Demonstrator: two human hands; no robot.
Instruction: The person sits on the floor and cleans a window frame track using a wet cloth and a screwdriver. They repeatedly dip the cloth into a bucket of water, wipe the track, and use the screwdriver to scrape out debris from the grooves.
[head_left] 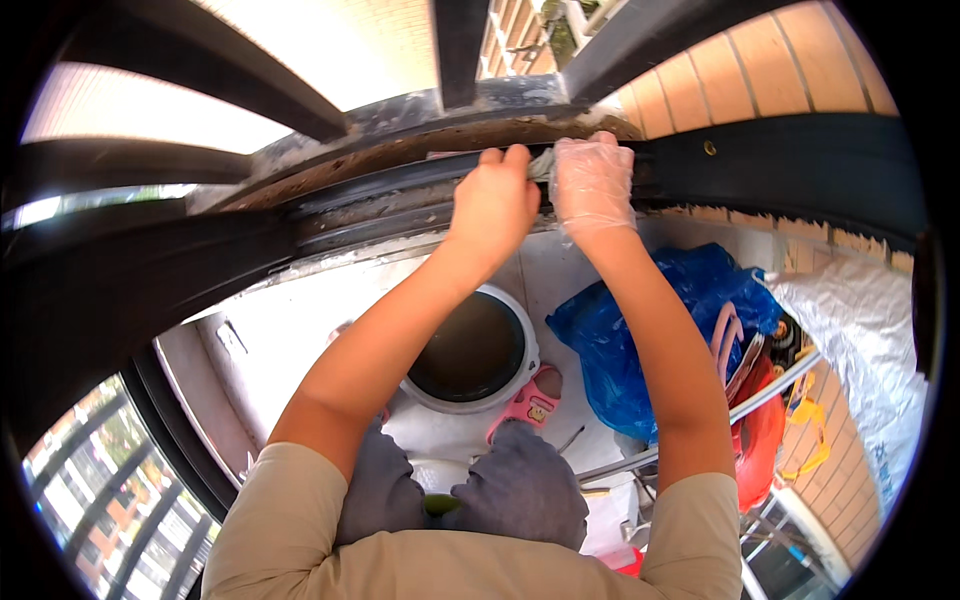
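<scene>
Both my arms reach forward to a dark window frame [400, 197] with a dirty sliding track. My left hand [495, 205] is bare, its fingers curled down at the track; what they grip is hidden. Close beside it, my right hand [595, 188] wears a clear plastic glove, with its fingers closed over the frame. A small piece of greyish-green cloth [542, 166] shows between the two hands, bunched against the gloved one. Below my forearms stands a round white bucket [530, 345] of murky brown water [468, 345].
Dark bars [458, 55] stand beyond the frame. On the right are a blue plastic bag [610, 350], a silvery sheet [850, 330], a red bag [762, 435] and a metal rail [740, 412]. A pink slipper [532, 402] is by the bucket on the pale tiled floor [290, 310].
</scene>
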